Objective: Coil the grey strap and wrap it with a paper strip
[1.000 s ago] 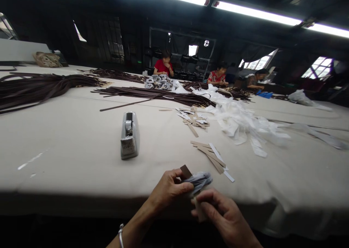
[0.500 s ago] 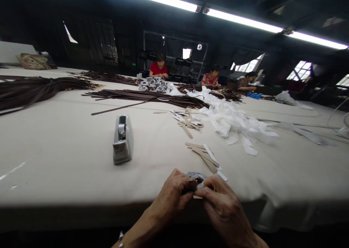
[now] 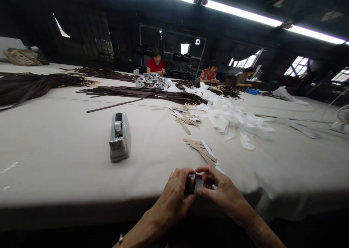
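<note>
Both hands busy with one little bundle (image 3: pixel 189 189), to the right of the tape dispenser (image 3: pixel 119 138) and closer in
Left hand (image 3: pixel 173 190) is curled snug round it; right hand (image 3: pixel 219 188) has thumb and fingers pinching a pale strip (image 3: pixel 199 184).

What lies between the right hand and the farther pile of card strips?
Head view: a nearer cluster of tan and white strips lies between the right hand and the farther pile.
</note>
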`<state>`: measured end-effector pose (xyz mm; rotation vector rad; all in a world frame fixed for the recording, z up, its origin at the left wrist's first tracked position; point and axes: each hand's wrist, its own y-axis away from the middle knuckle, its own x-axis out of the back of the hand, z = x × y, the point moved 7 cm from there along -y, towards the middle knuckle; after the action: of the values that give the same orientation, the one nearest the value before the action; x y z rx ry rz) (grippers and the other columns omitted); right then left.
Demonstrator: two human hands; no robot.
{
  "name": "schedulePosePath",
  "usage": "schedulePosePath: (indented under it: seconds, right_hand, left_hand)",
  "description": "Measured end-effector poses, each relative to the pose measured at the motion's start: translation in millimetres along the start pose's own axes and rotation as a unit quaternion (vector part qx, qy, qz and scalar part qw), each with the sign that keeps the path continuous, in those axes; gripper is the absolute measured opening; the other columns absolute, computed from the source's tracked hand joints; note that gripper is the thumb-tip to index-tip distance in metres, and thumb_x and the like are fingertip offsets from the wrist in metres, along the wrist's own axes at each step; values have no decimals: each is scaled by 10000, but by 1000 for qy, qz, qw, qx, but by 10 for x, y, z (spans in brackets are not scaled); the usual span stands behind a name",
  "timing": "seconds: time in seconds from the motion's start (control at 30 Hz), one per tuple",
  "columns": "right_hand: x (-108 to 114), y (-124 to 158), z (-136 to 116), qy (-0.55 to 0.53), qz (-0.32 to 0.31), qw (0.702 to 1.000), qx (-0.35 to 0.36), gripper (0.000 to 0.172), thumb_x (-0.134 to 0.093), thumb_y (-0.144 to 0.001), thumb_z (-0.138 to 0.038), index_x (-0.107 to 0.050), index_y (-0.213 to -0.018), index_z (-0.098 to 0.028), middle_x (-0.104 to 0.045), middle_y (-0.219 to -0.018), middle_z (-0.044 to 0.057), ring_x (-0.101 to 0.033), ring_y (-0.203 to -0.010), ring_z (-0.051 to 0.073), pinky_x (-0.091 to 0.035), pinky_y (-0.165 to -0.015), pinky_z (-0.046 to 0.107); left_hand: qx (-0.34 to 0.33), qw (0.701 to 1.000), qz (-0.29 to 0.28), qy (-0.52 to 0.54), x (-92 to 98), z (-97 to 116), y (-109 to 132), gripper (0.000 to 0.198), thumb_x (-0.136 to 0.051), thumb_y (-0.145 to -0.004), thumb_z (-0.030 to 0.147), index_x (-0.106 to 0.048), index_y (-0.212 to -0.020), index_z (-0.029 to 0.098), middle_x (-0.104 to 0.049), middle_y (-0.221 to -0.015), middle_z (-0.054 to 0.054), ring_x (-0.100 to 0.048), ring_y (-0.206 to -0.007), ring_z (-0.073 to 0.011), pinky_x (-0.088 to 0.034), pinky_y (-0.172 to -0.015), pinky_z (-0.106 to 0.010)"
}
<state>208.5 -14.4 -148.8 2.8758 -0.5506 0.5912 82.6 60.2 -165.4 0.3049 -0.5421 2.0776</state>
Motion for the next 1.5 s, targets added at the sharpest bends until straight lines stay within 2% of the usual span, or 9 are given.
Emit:
schedulePosePath:
  seconds: [0.33, 0.63, 0.77, 0.9, 1.0, 1.13, 1.33, 1.4, 1.5]
  right_hand:
    - [8, -2, -83, 56, -62, 996, 3, 88, -648, -757, -211, -704, -696, -181, -602, -626, -38, -529, -636, 131, -384, -587, 212]
    - [-8, 59, -300, 297, -36, 931, 208, 203, -589, -754, -53, -728, -761, -200, -665, -691, 2, -588, -678, 141, -378, -651, 242]
    - [30, 109, -346, 342, -15, 895, 285, 208, -605, -725, -30, -726, -760, -196, -649, -654, 6, -580, -621, 134, -363, -603, 245]
    - [26, 129, -396, 376, -38, 867, 325, 166, -609, -770, -54, -707, -766, -187, -651, -653, 5, -583, -609, 142, -358, -590, 261]
    - [3, 125, -472, 386, -56, 859, 332, 131, -614, -817, -79, -700, -826, -177, -665, -695, 14, -600, -641, 154, -378, -610, 264]
    - [-7, 95, -585, 367, -55, 872, 318, 125, -615, -846, -101, -708, -854, -184, -675, -724, 19, -618, -689, 170, -409, -641, 268]
    - [18, 23, -646, 165, -39, 954, 248, 222, -640, -760, -32, -721, -787, -237, -695, -825, -25, -648, -780, 133, -477, -699, 218]
    - [-21, 48, -696, 166, -32, 944, 282, 193, -640, -808, -67, -722, -820, -243, -695, -843, -22, -646, -790, 136, -484, -727, 242]
    - [-129, 181, -835, 272, -10, 873, 404, 144, -627, -906, -166, -702, -1002, -245, -713, -935, -7, -635, -876, 178, -438, -917, 365]
  left_hand:
    - [-55, 997, -39, -35, -73, 31, 50, 770, -553, -768, -10, -313, -1415, 330, -535, -1165, -37, -482, -1072, -234, -400, -979, -393]
    - [12, 996, -19, -81, -76, -31, -142, 570, -581, -667, 36, -518, -1203, 218, -630, -984, -30, -532, -948, -247, -398, -874, -410]
    - [-5, 997, -37, -71, -44, 44, -196, 278, -657, -701, 106, -647, -960, 208, -649, -936, -39, -552, -983, -250, -376, -938, -397]
    - [-26, 996, -84, -20, -48, 124, -191, 233, -672, -727, 137, -682, -948, 212, -667, -1044, -51, -549, -1122, -243, -200, -1136, -404]
    - [15, 996, -82, 2, -26, 121, -174, 177, -622, -740, 165, -662, -910, 198, -666, -967, -18, -593, -978, -208, -120, -1160, -427]
    - [103, 981, -83, 140, -27, 55, -111, 83, -585, -725, 236, -600, -789, 185, -566, -769, 25, -523, -780, -173, -394, -844, -319]
    - [191, 914, -57, 352, 15, -52, -66, 192, -695, -665, 263, -609, -801, 159, -572, -698, 29, -480, -680, -128, -345, -634, -234]
    - [205, 895, -42, 394, 38, -72, -80, 227, -728, -626, 265, -607, -780, 149, -611, -692, 9, -508, -664, -131, -353, -632, -235]
    - [234, 874, 1, 426, 86, -141, -66, 259, -760, -580, 263, -600, -741, 139, -606, -656, 6, -502, -617, -117, -337, -613, -229]
